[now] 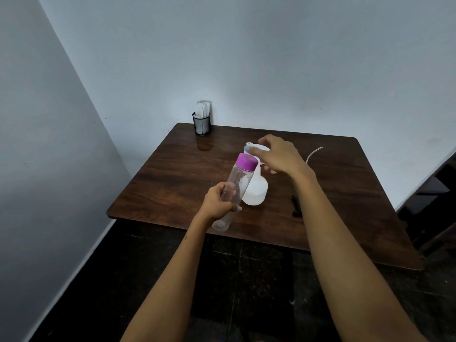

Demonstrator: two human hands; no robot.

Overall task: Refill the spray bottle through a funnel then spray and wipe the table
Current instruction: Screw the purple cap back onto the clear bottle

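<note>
Near the surface's (172, 193) middle, right hand (278, 154) fingers pinch the funnel (256, 147) atop the spray bottle (255, 193); left hand (217, 201) grips the capped water bottle (237, 183), tilted toward it.

A white funnel (256, 148) sits in the upright white spray bottle (255, 192) mid-table, behind a tilted clear purple-capped bottle (234, 186).

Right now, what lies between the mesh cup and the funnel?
Only bare table: in the head view, nothing stands between the mesh cup and the funnel under the right hand.
</note>
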